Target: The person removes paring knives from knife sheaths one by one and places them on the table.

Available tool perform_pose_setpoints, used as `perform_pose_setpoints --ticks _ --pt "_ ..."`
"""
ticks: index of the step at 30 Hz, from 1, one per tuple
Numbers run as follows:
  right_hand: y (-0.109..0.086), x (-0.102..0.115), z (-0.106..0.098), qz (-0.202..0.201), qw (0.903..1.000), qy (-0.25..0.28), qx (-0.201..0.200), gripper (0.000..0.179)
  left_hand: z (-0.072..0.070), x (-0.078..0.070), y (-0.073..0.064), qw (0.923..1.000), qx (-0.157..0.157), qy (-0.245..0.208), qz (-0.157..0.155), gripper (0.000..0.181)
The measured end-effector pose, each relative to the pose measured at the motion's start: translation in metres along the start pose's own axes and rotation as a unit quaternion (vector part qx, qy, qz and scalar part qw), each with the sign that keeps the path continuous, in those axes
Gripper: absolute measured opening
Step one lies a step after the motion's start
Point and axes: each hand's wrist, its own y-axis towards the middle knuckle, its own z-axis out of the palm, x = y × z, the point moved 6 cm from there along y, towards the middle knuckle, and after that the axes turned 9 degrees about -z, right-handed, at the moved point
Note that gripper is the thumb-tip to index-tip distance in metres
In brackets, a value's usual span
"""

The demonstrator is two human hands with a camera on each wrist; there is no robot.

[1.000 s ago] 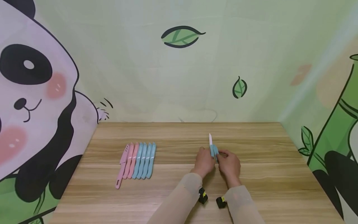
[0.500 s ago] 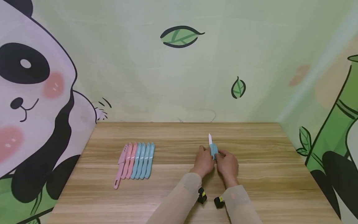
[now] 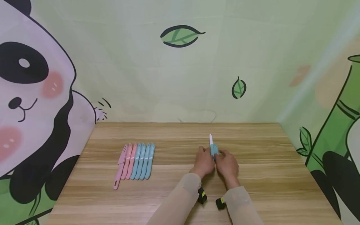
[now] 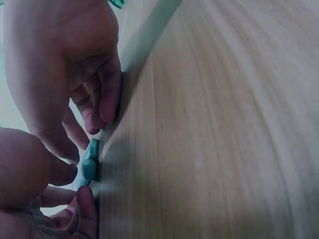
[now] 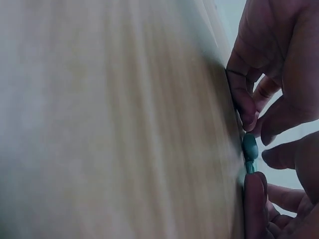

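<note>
In the head view, a wood-grain desk [image 3: 168, 193] stands before a pale green backdrop [image 3: 126, 62] printed with a panda. Right of the desk's middle, the left hand [image 3: 203, 162] grips a light-blue knife [image 3: 212, 148], its white blade pointing away from the person. Close along its right side is a slim light-blue piece [image 3: 216, 149], which the right hand [image 3: 228, 165] touches with bent fingers; whether it pinches it, I can't tell. Well apart to the left lies a row: a slotted pink knife [image 3: 121, 164], two slim pink pieces [image 3: 131, 164] and four banded light-blue pieces [image 3: 144, 162].

From the left wrist, I see the knife's rounded butt low over the wood, the left hand's thumb and a finger about it.

From the right wrist, both near ends show between the two hands, a right-hand finger against the slim piece.
</note>
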Motion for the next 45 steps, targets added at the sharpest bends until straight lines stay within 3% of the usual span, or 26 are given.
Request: perform_pose_setpoints --ticks 5,8,13,16,26,31,40,45 --pt "-0.004 0.001 -0.002 -0.012 0.9996 0.016 0.019 0.057 -0.003 -0.001 -0.003 0.9988 -0.025 0.018 0.037 0.04" --pt "-0.008 0.001 -0.004 -0.017 0.9989 0.033 0.029 0.06 -0.005 0.0 -0.007 0.9985 -0.023 0.005 0.049 0.038" --pt "-0.016 0.0 -0.007 -0.016 0.9962 0.076 0.04 0.062 -0.006 0.006 -0.016 0.9981 0.003 -0.057 0.021 0.046" --pt "-0.023 0.0 -0.006 -0.011 0.9932 0.105 0.049 0.06 -0.007 0.01 -0.022 0.9972 0.016 -0.072 0.009 0.046" --pt "-0.053 0.006 0.003 -0.002 0.9822 0.176 0.067 0.051 -0.015 0.025 -0.055 0.9951 0.024 -0.092 0.027 0.046" --pt "-0.071 0.02 0.019 -0.011 0.9729 0.213 0.089 0.045 -0.025 0.037 -0.072 0.9946 0.022 -0.096 0.032 0.042" --pt "-0.099 0.054 0.052 -0.063 0.9465 0.274 0.159 0.044 -0.043 0.069 -0.105 0.993 0.002 -0.111 0.04 0.042" --pt "-0.108 0.068 0.065 -0.077 0.9288 0.312 0.184 0.044 -0.054 0.087 -0.12 0.9917 -0.005 -0.127 0.016 0.043"
